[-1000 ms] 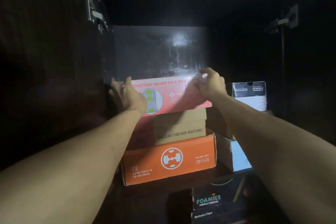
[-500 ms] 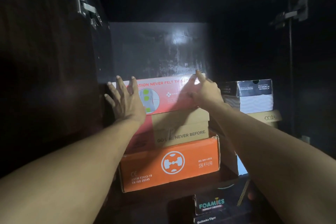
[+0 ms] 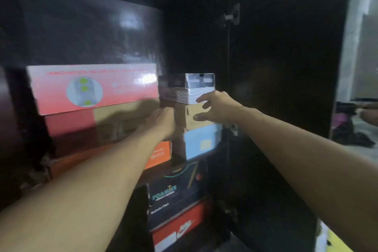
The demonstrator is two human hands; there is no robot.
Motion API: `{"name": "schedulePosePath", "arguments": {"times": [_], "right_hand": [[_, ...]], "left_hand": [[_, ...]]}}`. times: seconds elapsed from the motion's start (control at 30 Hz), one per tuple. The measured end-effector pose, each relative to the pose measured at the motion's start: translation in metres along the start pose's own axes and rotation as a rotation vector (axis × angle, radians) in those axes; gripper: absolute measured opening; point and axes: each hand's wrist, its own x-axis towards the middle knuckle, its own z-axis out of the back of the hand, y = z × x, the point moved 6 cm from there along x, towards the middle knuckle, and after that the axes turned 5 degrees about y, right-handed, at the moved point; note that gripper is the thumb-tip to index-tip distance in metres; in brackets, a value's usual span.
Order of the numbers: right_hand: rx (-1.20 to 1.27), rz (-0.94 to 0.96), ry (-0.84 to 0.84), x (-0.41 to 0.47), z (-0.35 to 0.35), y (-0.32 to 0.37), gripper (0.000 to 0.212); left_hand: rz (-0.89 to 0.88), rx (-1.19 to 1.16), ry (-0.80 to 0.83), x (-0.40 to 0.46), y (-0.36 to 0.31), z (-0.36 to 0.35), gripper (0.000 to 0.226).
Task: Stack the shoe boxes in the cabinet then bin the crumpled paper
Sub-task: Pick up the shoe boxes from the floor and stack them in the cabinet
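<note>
Two stacks of shoe boxes stand side by side on one shelf of the dark cabinet (image 3: 276,67). Taking the plain cardboard box (image 3: 189,116) in the right-hand stack as the landmark: a black and white box (image 3: 188,88) lies on top of it and a pale blue box (image 3: 199,142) lies under it. To its left sits the other stack, with a pink box (image 3: 93,88) uppermost, a tan and red box (image 3: 98,122) beneath that, and an orange box (image 3: 158,153) at the bottom, partly hidden by the forearm. The right hand (image 3: 219,107) is at the cardboard box's right front corner, fingers spread and curled open around it, not clamped; whether they touch is blurred. The left hand (image 3: 161,121) reaches to the box's left edge, its fingers hidden between the stacks, so its grip cannot be told. Below the cardboard box, on a lower shelf, a dark FOAMIES box (image 3: 173,188) rests above a red box (image 3: 180,225).
</note>
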Motion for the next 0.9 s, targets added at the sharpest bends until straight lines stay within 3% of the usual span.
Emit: {"name": "schedulePosePath", "arguments": {"times": [0.13,0.37,0.5,0.6,0.63,0.8,0.87,0.9], "right_hand": [[-0.131,-0.212,0.16,-0.088,0.005,-0.084,0.049],[-0.17,-0.612,0.309,-0.244,-0.003,-0.235,0.053],[-0.167,-0.766,0.311,-0.31,-0.017,-0.309,0.054],[-0.144,-0.868,0.347,-0.35,-0.043,-0.352,0.042],[-0.155,-0.887,0.384,-0.363,-0.056,-0.364,0.041],[-0.185,-0.938,0.482,-0.427,-0.143,-0.414,0.03],[-0.126,-1.009,0.454,-0.451,-0.184,-0.43,0.035],[-0.091,-1.05,0.425,-0.46,-0.203,-0.437,0.042]], "left_hand": [[-0.147,-0.049,0.46,-0.029,-0.079,-0.088,0.074],[-0.355,-0.157,0.793,-0.107,-0.206,-0.238,0.074],[-0.433,-0.174,0.929,-0.148,-0.258,-0.309,0.048],[-0.439,-0.178,0.98,-0.173,-0.281,-0.362,0.071],[-0.439,-0.186,0.998,-0.182,-0.286,-0.38,0.069],[-0.391,-0.168,1.14,-0.232,-0.292,-0.465,0.038],[-0.36,-0.164,1.154,-0.247,-0.289,-0.492,0.016],[-0.334,-0.168,1.151,-0.252,-0.286,-0.504,0.017]]}}
